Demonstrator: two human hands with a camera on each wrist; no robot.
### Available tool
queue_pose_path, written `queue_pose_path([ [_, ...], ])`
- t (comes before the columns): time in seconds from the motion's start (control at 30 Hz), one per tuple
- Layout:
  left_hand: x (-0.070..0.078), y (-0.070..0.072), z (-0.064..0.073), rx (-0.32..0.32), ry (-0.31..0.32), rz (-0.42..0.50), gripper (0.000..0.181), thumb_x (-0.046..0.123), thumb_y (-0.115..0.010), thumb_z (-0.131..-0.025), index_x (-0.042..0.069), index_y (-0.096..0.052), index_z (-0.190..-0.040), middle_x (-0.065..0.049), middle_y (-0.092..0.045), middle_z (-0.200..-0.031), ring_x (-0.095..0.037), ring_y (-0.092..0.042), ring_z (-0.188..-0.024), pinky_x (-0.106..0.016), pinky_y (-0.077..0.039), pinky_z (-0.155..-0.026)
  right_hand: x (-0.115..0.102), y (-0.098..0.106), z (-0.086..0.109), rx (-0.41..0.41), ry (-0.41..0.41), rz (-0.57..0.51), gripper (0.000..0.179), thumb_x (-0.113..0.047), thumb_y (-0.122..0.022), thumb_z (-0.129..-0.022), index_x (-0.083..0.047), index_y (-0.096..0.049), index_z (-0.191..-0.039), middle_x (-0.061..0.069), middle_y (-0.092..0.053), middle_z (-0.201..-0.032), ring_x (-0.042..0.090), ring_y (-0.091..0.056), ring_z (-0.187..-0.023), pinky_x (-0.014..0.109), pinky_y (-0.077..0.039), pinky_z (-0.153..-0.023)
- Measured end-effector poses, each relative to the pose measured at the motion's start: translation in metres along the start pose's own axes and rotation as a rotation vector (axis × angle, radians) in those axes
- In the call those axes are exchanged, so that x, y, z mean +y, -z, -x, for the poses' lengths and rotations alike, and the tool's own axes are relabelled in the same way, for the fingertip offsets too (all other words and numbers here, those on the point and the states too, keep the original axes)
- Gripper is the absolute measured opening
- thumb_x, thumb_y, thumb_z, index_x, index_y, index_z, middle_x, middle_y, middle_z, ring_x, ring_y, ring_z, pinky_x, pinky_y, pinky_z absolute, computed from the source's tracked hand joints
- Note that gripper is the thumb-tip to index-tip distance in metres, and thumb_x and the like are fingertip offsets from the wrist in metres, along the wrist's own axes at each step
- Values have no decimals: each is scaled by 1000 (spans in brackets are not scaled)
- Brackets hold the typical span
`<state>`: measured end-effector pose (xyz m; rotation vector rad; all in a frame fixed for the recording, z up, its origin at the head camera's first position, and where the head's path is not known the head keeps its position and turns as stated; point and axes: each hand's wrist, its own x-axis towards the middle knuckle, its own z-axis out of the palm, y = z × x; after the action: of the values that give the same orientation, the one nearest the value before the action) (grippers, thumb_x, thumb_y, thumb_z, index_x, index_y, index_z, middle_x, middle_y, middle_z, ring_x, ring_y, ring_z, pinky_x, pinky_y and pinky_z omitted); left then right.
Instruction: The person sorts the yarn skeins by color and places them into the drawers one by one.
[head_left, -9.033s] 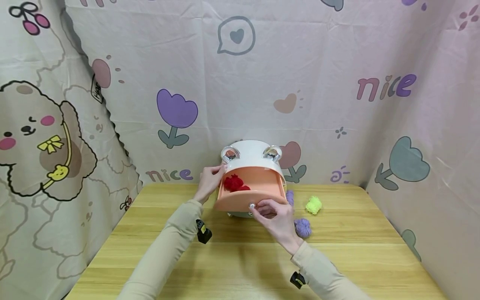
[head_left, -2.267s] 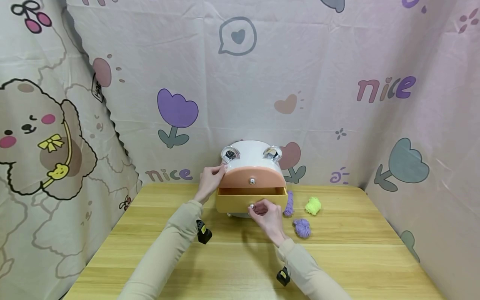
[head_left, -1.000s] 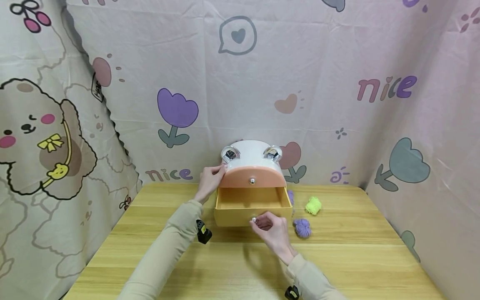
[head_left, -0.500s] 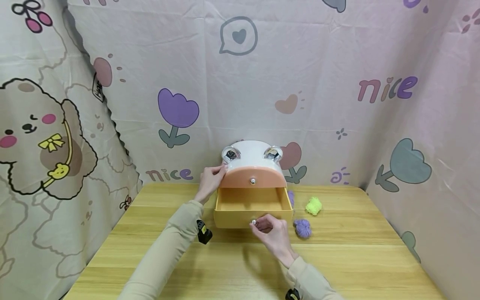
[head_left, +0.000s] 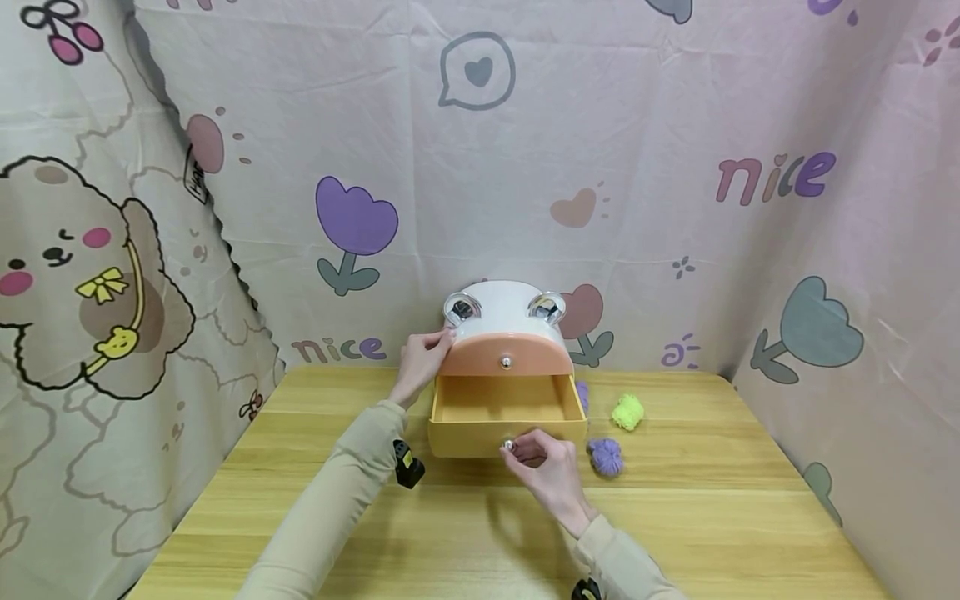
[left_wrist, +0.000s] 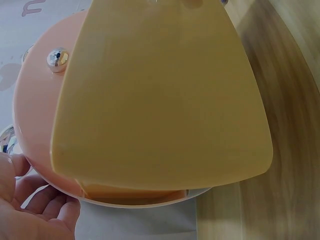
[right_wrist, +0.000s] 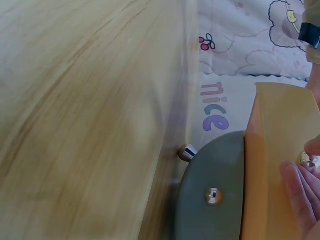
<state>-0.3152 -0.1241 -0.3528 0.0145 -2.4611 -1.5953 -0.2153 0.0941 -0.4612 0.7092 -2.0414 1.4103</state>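
Note:
A small rounded drawer cabinet [head_left: 501, 310] with a white top and two silver rings like eyes stands at the table's back. My left hand [head_left: 420, 363] steadies its left side, thumb at the front rim; the left wrist view shows these fingers [left_wrist: 50, 205] bent against the edge. The peach top drawer [head_left: 472, 357] is closed. Below it the yellow drawer [head_left: 465, 439] is pulled far out, its visible inside bare. My right hand [head_left: 551, 475] pinches that drawer's silver knob [head_left: 508, 445] between thumb and fingers. A grey-green bottom drawer [right_wrist: 215, 170] shows closed in the right wrist view.
Right of the cabinet lie a lime fuzzy ball [head_left: 627, 412] and a purple yarn-like bundle [head_left: 605, 457]. Another purple piece [head_left: 582, 395] is partly hidden behind the yellow drawer. A printed cloth [head_left: 480, 167] hangs close behind the wooden table [head_left: 712, 500].
Nine seconds ago the peach drawer stood out with red fuzzy pieces inside; it is closed now. My right hand moved to the yellow drawer's knob and drew it toward me. My left hand stayed.

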Motion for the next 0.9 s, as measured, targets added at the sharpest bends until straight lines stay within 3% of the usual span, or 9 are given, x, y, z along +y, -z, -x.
queue_pose_path([
  [0.3,0,1,0,0,3,-2,41,34,-60,-100,10,-66,-132,-11,-64,-139,-31,-57,-133,-45,-44,-111,10,4,1,-7,58,-18,19,5,-83,-74,-3,-73,-87,10,-77,-75,12,-72,-61,16,-57,-59],
  [0.47,0,0,0,-2,5,-1,41,34,-60,-100,10,-66,-133,-12,-64,-138,-31,-58,-132,-46,-45,-110,20,13,2,51,233,-60,22,14,-80,-70,1,-73,-85,13,-74,-67,14,-68,-53,13,-52,-54],
  [0.57,-1,-1,0,-4,7,1,41,34,-60,-100,10,-66,-133,-12,-64,-138,-31,-58,-132,-45,-45,-110,27,23,2,139,341,-83,21,20,-76,-67,4,-71,-80,13,-69,-59,11,-64,-48,14,-51,-51],
  [0.63,0,-1,0,-4,7,0,41,34,-60,-100,10,-65,-133,-12,-64,-138,-31,-58,-132,-46,-45,-110,31,30,3,200,366,-108,20,22,-72,-67,7,-70,-79,15,-67,-56,11,-62,-46,15,-50,-49],
  [0.77,0,-1,0,-2,2,0,41,34,-60,-100,10,-65,-133,-12,-64,-137,-31,-58,-132,-46,-45,-110,40,46,6,342,279,-128,16,26,-63,-71,13,-67,-78,17,-62,-53,7,-60,-45,16,-47,-42],
  [0.9,0,0,0,-1,4,1,42,34,-60,-100,9,-65,-133,-13,-64,-138,-32,-58,-132,-46,-44,-111,49,63,9,492,77,-142,10,23,-54,-83,20,-63,-81,6,-61,-51,2,-56,-44,14,-45,-42],
])
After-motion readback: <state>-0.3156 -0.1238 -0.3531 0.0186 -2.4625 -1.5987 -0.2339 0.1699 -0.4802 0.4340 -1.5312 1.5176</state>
